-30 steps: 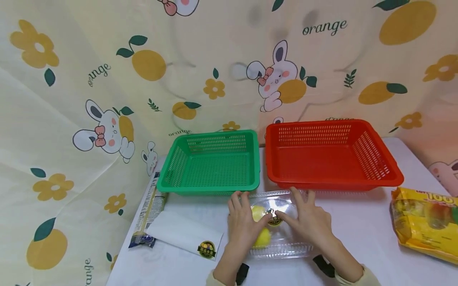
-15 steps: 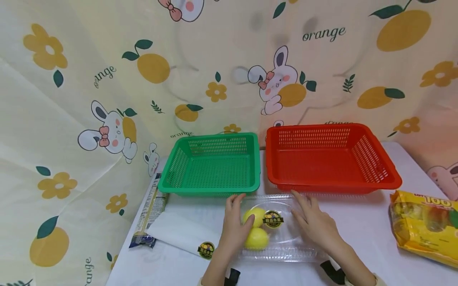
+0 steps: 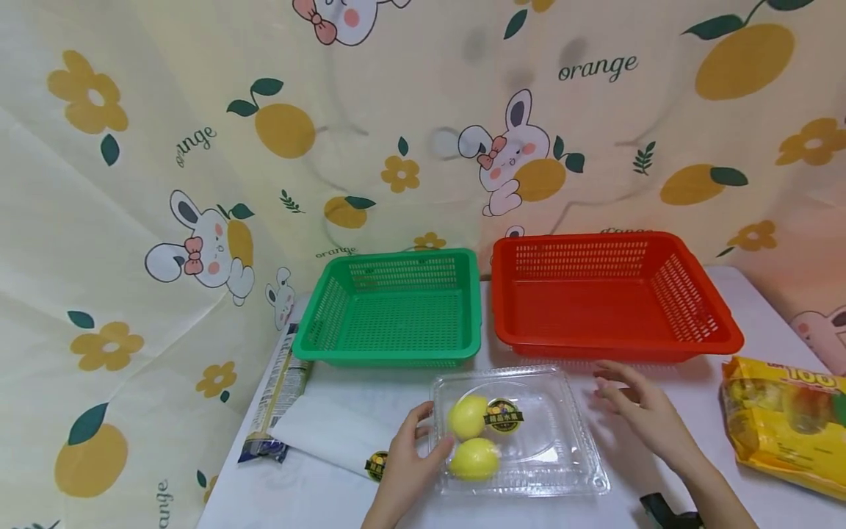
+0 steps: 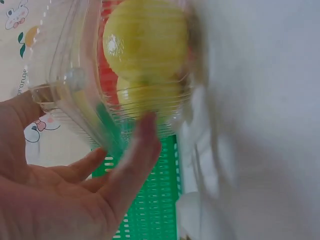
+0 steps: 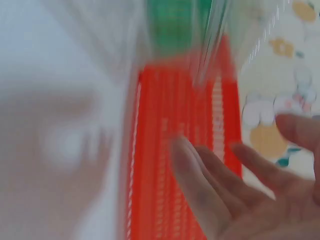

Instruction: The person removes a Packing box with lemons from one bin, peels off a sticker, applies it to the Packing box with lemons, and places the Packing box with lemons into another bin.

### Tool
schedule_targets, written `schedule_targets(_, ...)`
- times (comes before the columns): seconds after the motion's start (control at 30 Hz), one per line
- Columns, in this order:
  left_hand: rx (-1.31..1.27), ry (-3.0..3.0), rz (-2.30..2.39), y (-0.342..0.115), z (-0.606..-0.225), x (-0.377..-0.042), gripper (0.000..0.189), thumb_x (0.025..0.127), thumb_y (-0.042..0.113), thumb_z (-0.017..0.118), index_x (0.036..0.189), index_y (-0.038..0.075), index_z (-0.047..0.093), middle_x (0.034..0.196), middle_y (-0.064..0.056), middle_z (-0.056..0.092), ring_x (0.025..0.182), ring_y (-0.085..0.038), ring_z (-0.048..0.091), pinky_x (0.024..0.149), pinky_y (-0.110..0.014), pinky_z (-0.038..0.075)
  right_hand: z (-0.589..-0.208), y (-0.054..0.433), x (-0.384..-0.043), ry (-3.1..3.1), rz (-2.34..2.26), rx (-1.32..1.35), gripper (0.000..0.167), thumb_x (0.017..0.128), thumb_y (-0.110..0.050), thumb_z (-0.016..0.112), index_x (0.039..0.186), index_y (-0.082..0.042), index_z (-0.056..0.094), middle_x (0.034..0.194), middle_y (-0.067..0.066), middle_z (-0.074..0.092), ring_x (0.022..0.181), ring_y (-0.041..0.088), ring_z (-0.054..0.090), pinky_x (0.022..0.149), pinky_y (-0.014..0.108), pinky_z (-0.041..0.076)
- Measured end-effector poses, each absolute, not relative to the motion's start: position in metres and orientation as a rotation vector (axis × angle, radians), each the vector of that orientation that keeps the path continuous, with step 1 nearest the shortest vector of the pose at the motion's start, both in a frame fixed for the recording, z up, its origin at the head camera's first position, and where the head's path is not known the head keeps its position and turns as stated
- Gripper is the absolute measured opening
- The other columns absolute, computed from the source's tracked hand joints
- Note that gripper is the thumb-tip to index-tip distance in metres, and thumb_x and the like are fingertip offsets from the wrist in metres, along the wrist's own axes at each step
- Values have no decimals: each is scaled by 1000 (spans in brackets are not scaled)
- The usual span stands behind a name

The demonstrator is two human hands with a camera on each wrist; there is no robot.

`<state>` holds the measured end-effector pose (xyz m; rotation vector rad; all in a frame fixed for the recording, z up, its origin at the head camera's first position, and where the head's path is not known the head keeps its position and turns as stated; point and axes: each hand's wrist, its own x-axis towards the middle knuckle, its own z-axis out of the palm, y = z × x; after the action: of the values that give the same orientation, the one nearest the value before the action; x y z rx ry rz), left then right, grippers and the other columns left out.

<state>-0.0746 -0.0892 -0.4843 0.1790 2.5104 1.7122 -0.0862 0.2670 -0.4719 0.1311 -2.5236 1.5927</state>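
Observation:
Two yellow lemons (image 3: pixel 476 459) sit in the left half of a clear plastic clamshell box (image 3: pixel 542 441), closed, with a black-and-gold label (image 3: pixel 504 416) on its lid. My left hand (image 3: pixel 411 459) is at the box's left side, its thumb and index finger spread along the edge. In the left wrist view, the left hand (image 4: pixel 85 185) has its fingertips at the box corner, and its thumb is blurred. My right hand (image 3: pixel 651 422) is off to the right of the box, fingers loosely bent around nothing. The right wrist view shows the right hand (image 5: pixel 250 185) apart from the box.
A green basket (image 3: pixel 390 360) and a red basket (image 3: pixel 621 349) stand behind the box. Left of it lie a white labelled sheet or bag (image 3: pixel 330 433) and a long printed packet (image 3: pixel 274 400). A yellow package (image 3: pixel 783 426) lies at the right.
Both hands have come off the lid: the left has moved down to the box's left side, the right has moved away to the right. The box now lies slightly turned and nearer.

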Motion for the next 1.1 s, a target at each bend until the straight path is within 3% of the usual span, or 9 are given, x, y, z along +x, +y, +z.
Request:
schedule_targets(0.13,147,2434,1723,-93,-487,-68,68,87,25,76,144,2,46,132,-19,57,112,-37,61,94,-53,53,-473,295,-88,-2267,1641,-178,29,98,-6,63,126,-5,60,102,-25,63,84,-7,63,67,12,55)
schedule_targets(0.23,150,2374,1778,-94,-487,-63,73,86,21,77,146,-1,43,133,-21,55,112,-39,61,91,-49,56,-472,311,-90,-1983,1834,-398,33,94,-5,67,124,-17,60,99,-19,63,80,-6,64,64,11,54)
schedule_targets(0.33,157,2341,1840,-94,-488,-60,72,86,16,77,146,-3,42,128,-20,53,113,-40,60,91,-40,56,-472,324,-95,-1701,1976,-622,39,89,-6,74,122,-20,59,103,-9,59,78,-3,65,61,11,54)
schedule_targets(0.5,106,2248,1952,-92,-489,-59,68,85,9,77,144,-4,45,115,-13,50,113,-35,59,89,-28,55,-471,341,-104,-1476,1975,-864,48,84,-9,78,124,-23,56,111,-8,47,80,0,61,59,9,52)
schedule_targets(0.7,-47,2016,2056,-97,-488,-58,70,86,6,76,148,-1,42,113,-14,47,106,-27,62,66,-34,62,-471,354,-107,-1407,2013,-900,54,83,-10,79,128,-25,53,110,-10,45,83,0,60,57,10,52)
schedule_targets(0.93,-14,1989,2051,-104,-469,-56,71,86,9,76,149,3,43,116,-15,43,113,-29,58,65,-43,62,-474,359,-109,-1369,2069,-881,58,84,-4,78,130,-26,51,109,-8,42,90,3,57,57,11,53)
schedule_targets(1.1,138,2153,1994,-102,-445,-65,69,83,7,78,145,2,48,122,-16,46,112,-29,55,71,-34,62,-475,359,-109,-1378,2077,-905,59,84,-8,78,131,-28,48,110,-9,42,96,3,52,59,10,53)
